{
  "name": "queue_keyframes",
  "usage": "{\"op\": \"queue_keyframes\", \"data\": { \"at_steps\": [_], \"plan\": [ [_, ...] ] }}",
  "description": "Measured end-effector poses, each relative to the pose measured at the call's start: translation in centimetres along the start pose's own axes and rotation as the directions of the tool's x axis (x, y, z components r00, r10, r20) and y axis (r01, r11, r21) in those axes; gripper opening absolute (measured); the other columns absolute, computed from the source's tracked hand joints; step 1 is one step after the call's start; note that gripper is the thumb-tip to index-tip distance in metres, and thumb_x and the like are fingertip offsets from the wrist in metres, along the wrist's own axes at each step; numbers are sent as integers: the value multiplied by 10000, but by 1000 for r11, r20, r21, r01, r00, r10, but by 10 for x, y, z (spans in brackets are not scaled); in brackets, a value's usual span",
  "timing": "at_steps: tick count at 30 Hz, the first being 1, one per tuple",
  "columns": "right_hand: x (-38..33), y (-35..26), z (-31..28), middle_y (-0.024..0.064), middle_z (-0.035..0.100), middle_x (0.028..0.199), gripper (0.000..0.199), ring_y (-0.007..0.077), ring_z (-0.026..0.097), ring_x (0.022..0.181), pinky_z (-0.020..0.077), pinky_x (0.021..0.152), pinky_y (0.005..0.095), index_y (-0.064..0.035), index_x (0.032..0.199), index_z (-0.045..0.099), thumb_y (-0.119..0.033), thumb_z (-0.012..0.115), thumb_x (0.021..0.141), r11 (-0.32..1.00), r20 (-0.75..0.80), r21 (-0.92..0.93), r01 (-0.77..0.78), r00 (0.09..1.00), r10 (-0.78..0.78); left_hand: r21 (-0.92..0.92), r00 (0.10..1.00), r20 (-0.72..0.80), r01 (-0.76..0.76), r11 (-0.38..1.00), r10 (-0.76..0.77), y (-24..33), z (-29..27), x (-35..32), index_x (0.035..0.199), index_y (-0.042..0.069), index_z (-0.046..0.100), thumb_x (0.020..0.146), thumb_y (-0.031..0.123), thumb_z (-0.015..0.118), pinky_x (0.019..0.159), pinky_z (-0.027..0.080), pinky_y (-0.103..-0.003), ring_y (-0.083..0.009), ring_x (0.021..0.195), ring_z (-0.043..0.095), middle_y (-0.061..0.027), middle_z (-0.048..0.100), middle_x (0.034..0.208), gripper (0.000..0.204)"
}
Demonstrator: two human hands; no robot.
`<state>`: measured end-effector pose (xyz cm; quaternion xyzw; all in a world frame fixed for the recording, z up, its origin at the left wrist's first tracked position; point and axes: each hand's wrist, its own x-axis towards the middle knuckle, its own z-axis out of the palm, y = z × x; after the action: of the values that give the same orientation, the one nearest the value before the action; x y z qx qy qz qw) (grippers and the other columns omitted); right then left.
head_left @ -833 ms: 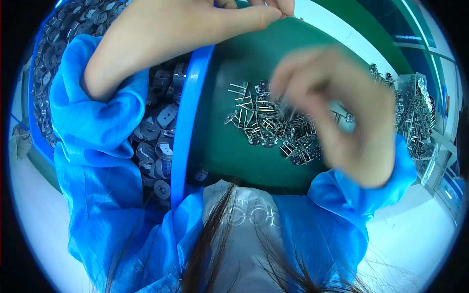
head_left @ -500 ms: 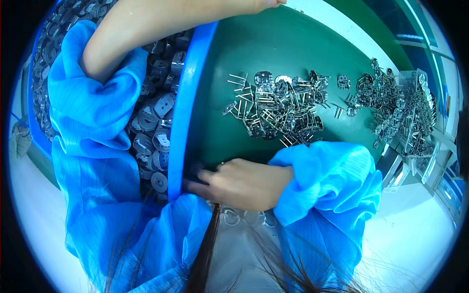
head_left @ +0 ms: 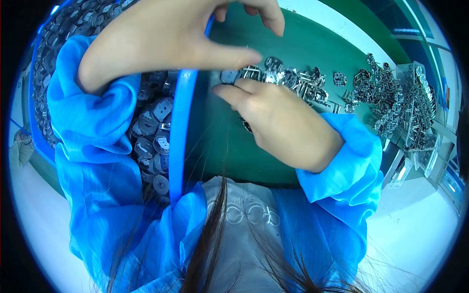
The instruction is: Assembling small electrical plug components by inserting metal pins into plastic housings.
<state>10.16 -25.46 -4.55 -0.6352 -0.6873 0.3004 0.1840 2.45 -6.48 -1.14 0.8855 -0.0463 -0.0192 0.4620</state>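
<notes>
Left hand (head_left: 176, 41) and right hand (head_left: 278, 115) are held close to each other, over the left part of the green counter (head_left: 234, 151). By the left hand nothing is seen to be gripped: its thumb is spread well apart from the fingers, which are partly cut by the upper edge of the view. By the right hand, with its fingers drawn together, a small grey piece (head_left: 229, 76) is pinched at the tips, just below the left thumb; the exact grip is partly hidden.

At the far left, pale floor (head_left: 39, 195) is seen beside a large blue tub (head_left: 181, 134). The counter is placed to the right of this tub, and its far side is bordered by a white strip (head_left: 337, 29). At the right, a clear container (head_left: 417, 73) is placed near pale frame bars (head_left: 432, 46).

As for materials, the tub is smooth and has a curved rim; it is filled with grey round parts (head_left: 161, 110), disc-like, some with small holes. The blue sleeves (head_left: 337, 166) are made of thin, wrinkled cloth. The counter is flat and slightly shiny. Behind the right hand, a pile of small circuit boards (head_left: 312, 88) with thin metal pins is partly covered. Further right, a second heap (head_left: 386, 102) of similar pieces is gathered, rough and tangled, against the container, whose walls are transparent.
</notes>
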Motion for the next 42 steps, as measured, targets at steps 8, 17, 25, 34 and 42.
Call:
{"op": "queue_keyframes", "data": {
  "at_steps": [8, 17, 25, 34, 42],
  "plan": [
    [-21, 9, -40, 130, 636, 857, 186, 222, 675, 770, 552, 683, 272, 42, 922, 615, 83, 646, 744, 969, -145, 249, 4, 989, 34, 725, 990, 30, -117, 679, 140, 27, 30, -8, 1043, -13, 501, 562, 66, 773, 846, 439, -347, -253, 1036, 520, -102, 539, 1038, 559],
    [-25, 30, -68, 92, 655, 957, 158, 146, 649, 876, 519, 798, 240, 55, 951, 639, 25, 670, 799, 907, -331, 397, -144, 899, 287, 755, 995, -20, 80, 650, -100, 12, 55, 2, 973, 21, 503, 553, 163, 805, 644, 462, -362, -277, 764, 590, -116, 599, 747, 536],
    [-20, 23, -68, 102, 666, 941, 180, 146, 639, 870, 506, 807, 248, 52, 971, 647, 25, 676, 796, 782, -430, 623, 9, 840, 332, -20, 947, -311, 75, 997, -77, 29, 32, 8, 937, -1, 571, 685, -10, 743, 720, 544, -257, -144, 837, 646, -33, 637, 846, 306],
    [-8, 13, -59, 112, 675, 923, 191, 161, 654, 845, 525, 779, 257, 54, 961, 639, 57, 680, 775, 973, -685, 218, 81, 722, 94, -78, 889, -457, -3, 997, -33, 38, 35, 8, 992, -21, 633, 711, 71, 796, 645, 574, -261, -155, 737, 671, -138, 677, 862, 337],
    [-3, 14, -56, 102, 678, 905, 166, 166, 659, 851, 532, 784, 268, 43, 926, 651, 54, 688, 764, 985, -722, 146, 93, 690, 42, -338, 930, -279, 138, 931, -239, 37, 24, 6, 977, -33, 610, 750, 47, 761, 570, 547, -218, -124, 710, 658, -139, 678, 857, 284]
  ]
}}
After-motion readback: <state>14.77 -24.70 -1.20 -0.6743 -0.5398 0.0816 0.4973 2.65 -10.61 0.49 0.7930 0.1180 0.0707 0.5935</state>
